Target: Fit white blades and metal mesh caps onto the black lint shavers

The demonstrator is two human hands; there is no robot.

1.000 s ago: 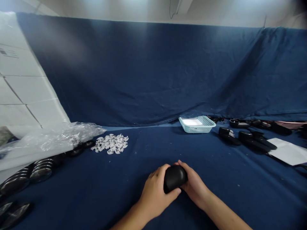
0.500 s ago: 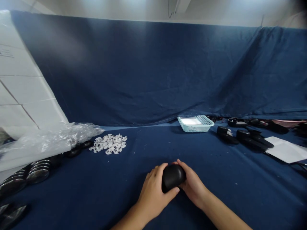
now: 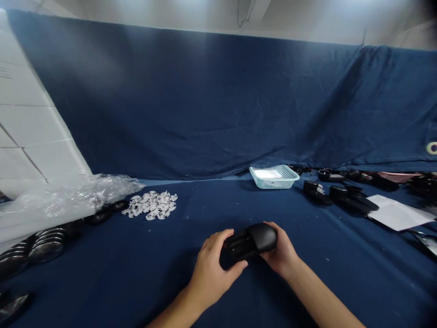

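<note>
Between both hands, just above the blue cloth, is a black plastic casing (image 3: 249, 243). Its right half has a smooth rounded cover; the left half shows a recessed, slotted part. My left hand (image 3: 215, 264) grips the left end, thumb along the near side and fingers along the far side. At the right end, my right hand (image 3: 282, 250) is wrapped around the rounded cover, its fingers partly hidden behind and below. Beyond my left hand lies a pile of small white plastic pieces (image 3: 152, 205).
A light blue basket (image 3: 276, 183) holding something white stands at the back. To the right lie black plastic parts (image 3: 351, 198) and a white sheet (image 3: 401, 212). At left are clear plastic wrap (image 3: 75, 196) and rows of glossy black pieces (image 3: 48, 246). A blue curtain (image 3: 191, 105) hangs behind.
The casing has turned and now shows its slotted left part. My right hand has moved slightly right with the rounded end, and my left hand slightly left. The view has shifted a little.
</note>
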